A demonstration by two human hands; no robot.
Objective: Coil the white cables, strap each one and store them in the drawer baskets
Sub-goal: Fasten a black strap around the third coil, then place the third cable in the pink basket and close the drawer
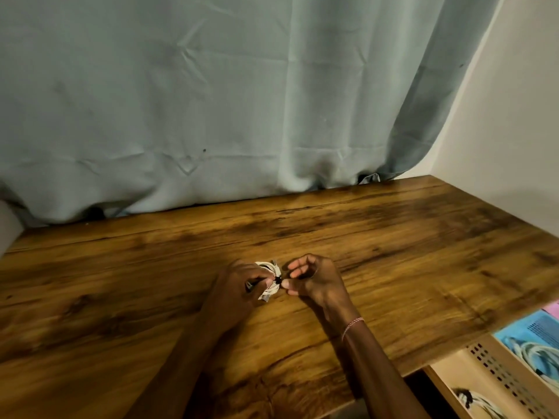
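Forearms enter from the bottom edge and meet over a wooden table (pixel 393 252). A pink bracelet (pixel 352 326) sits on the right wrist.

1. Left hand (pixel 239 285): its fingers are curled round a coiled white cable (pixel 268 293) and grip it just above the table surface. Loops of the coil show above and below the fingers.
2. Black strap (pixel 277 279): it crosses the coil on the side facing the right hand.
3. Right hand (pixel 314 279): it is immediately to the right of the coil, with its fingers loosely curled toward the strap. The thumb tip and fingertips (pixel 292 271) lie just beside the strap, with a gap between thumb and forefinger. Whether they pinch the strap end cannot be determined.

Down and to the right of the right hand, past the table edge, is an open drawer. It holds a beige basket (pixel 496 370) with a perforated wall, containing a second coiled cable (pixel 484 402). Beyond it, a blue basket (pixel 544 325) holds a third coiled cable (pixel 535 355).

Beyond both hands, a grey-blue curtain (pixel 211 101) hangs at the far edge of the table. A white wall (pixel 514 116) stands to the right of it.
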